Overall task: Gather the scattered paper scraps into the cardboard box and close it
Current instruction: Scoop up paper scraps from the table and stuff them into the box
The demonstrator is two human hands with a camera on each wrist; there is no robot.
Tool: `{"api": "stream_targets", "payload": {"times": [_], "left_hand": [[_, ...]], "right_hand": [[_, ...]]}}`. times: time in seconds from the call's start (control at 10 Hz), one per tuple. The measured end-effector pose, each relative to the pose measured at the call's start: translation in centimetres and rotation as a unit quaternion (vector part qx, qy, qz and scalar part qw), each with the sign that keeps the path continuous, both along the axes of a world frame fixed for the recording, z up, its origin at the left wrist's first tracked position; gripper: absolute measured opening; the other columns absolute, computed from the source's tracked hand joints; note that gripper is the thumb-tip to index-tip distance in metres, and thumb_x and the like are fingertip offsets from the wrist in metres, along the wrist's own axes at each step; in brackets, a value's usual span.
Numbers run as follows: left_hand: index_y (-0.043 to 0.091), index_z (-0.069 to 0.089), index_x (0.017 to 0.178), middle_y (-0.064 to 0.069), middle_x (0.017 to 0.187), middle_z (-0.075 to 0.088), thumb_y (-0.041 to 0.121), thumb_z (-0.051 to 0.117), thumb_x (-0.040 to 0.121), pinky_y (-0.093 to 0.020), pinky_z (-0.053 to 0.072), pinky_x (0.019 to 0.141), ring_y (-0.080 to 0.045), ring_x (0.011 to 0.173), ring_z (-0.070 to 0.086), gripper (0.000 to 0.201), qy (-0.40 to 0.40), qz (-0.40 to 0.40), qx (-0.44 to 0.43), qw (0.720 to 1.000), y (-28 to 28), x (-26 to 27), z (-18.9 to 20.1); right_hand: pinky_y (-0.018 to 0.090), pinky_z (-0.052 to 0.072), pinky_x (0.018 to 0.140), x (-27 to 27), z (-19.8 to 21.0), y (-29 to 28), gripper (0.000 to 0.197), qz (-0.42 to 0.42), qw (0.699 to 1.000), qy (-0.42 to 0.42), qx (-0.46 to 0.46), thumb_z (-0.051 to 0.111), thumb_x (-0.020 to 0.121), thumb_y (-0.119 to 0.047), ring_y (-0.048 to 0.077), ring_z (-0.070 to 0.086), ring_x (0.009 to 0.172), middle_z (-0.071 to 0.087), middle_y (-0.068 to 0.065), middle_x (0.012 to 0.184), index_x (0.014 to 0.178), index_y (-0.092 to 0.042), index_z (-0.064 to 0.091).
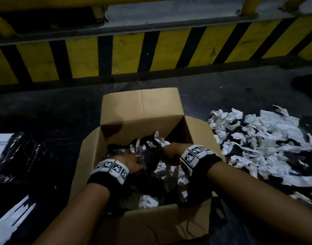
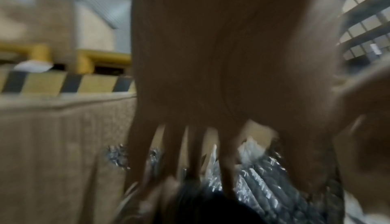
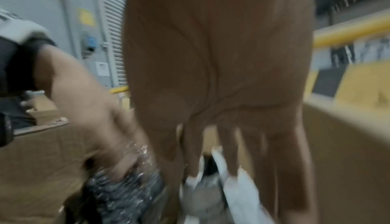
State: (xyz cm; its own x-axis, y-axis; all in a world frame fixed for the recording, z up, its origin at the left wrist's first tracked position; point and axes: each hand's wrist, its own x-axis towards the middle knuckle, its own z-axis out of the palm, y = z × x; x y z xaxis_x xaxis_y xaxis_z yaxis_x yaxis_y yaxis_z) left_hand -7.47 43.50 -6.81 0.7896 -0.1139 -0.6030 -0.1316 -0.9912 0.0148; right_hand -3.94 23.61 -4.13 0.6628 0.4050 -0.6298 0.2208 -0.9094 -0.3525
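An open cardboard box [image 1: 143, 106] stands on the dark floor with its flaps up. Inside lie white and black paper scraps [image 1: 171, 174] and a crinkled shiny dark plastic film [image 2: 257, 182]. Both hands reach down into the box. My left hand [image 1: 132, 161] has straight, spread fingers [image 2: 227, 169] pressing on the film and scraps near the left wall [image 2: 52, 144]. Beside it, my right hand [image 1: 171, 152] touches white scraps [image 3: 242, 186] with straight, spread fingers [image 3: 232, 157]. A large pile of scraps [image 1: 257, 144] lies on the floor right of the box. Both wrist views are blurred.
A yellow and black striped barrier [image 1: 151, 48] runs across behind the box. A bundle of black shiny plastic [image 1: 17, 156] lies on the floor to the left, with a white sheet [image 1: 8, 221] at the lower left. A dark shape [image 1: 305, 85] sits at the far right.
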Motion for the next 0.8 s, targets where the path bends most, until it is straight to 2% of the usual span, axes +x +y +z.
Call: {"api": "stream_targets", "payload": {"times": [0.1,0.2,0.3,0.4,0.5,0.6,0.7,0.8], "left_hand": [[0.015,0.035,0.153,-0.007,0.161,0.034,0.073,0.049,0.086,-0.032,0.032,0.114,-0.027,0.142,0.041,0.09,0.04,0.011,0.018,0.999,-1.1,0.0,2.1],[0.023,0.072,0.109,-0.005,0.122,0.071,0.062,0.063,0.08,-0.035,0.052,0.095,-0.028,0.108,0.067,0.05,0.009,0.035,-0.025,0.999,-4.6,4.0,5.7],[0.021,0.075,0.094,-0.005,0.102,0.076,0.06,0.066,0.082,-0.035,0.055,0.087,-0.024,0.091,0.068,0.042,-0.06,-0.001,-0.078,0.995,-10.4,7.5,8.5],[0.024,0.07,0.116,-0.003,0.115,0.072,0.059,0.069,0.083,-0.034,0.052,0.093,-0.023,0.102,0.067,0.048,-0.076,-0.052,-0.144,0.985,-18.7,10.6,10.2],[0.025,0.053,0.139,-0.004,0.145,0.054,0.062,0.075,0.076,-0.037,0.045,0.105,-0.027,0.13,0.053,0.077,-0.081,-0.077,-0.168,0.979,-26.8,14.1,10.4],[0.031,0.027,0.153,-0.011,0.161,0.029,0.072,0.08,0.058,-0.046,0.039,0.112,-0.034,0.143,0.036,0.117,-0.057,-0.077,-0.16,0.982,-33.0,17.8,8.3],[0.045,0.007,0.153,-0.015,0.165,0.0,0.069,0.088,0.044,-0.059,0.038,0.111,-0.047,0.146,0.024,0.138,-0.024,-0.058,-0.129,0.99,-37.1,20.8,4.6],[0.049,-0.004,0.154,-0.016,0.163,-0.022,0.068,0.091,0.037,-0.066,0.035,0.11,-0.056,0.145,0.018,0.152,0.009,-0.033,-0.067,0.997,-39.9,22.8,0.5]], "right_hand": [[0.031,0.052,0.08,-0.1,3.3,-2.8,0.049,0.037,0.995,0.024,0.086,0.052,0.095,-0.005,0.031,0.061,0.109,0.06,0.015,0.129,0.143,-0.008,0.043],[0.019,0.051,0.071,0.0,7.2,-8.6,0.034,-0.019,0.983,-0.103,0.153,0.06,0.089,-0.012,0.018,0.065,0.09,0.07,0.003,0.105,0.121,-0.02,0.065],[0.032,0.051,0.087,1.3,7.4,-17.3,0.046,-0.107,0.975,-0.153,0.12,0.072,0.083,-0.021,0.022,0.065,0.098,0.068,0.007,0.117,0.127,-0.023,0.059],[0.037,0.048,0.098,2.9,6.0,-26.9,0.079,-0.193,0.969,-0.152,0.021,0.085,0.068,-0.034,0.031,0.057,0.119,0.054,0.014,0.135,0.137,-0.022,0.046],[0.05,0.04,0.108,3.7,4.2,-35.8,0.114,-0.252,0.954,-0.14,-0.087,0.089,0.055,-0.052,0.044,0.042,0.132,0.03,0.017,0.151,0.148,-0.032,0.027],[0.063,0.023,0.114,5.0,1.6,-43.1,0.146,-0.282,0.943,-0.101,-0.145,0.088,0.035,-0.067,0.053,0.009,0.145,-0.001,0.016,0.163,0.151,-0.044,0.002],[0.072,0.006,0.112,8.1,-3.2,-48.7,0.172,-0.276,0.943,-0.076,-0.168,0.064,-0.002,-0.09,0.055,-0.012,0.144,-0.018,0.016,0.162,0.144,-0.052,-0.019],[0.075,0.007,0.109,10.9,-8.2,-52.2,0.173,-0.259,0.949,-0.057,-0.168,0.06,-0.005,-0.092,0.056,-0.013,0.143,-0.027,0.016,0.159,0.138,-0.056,-0.029]]}}
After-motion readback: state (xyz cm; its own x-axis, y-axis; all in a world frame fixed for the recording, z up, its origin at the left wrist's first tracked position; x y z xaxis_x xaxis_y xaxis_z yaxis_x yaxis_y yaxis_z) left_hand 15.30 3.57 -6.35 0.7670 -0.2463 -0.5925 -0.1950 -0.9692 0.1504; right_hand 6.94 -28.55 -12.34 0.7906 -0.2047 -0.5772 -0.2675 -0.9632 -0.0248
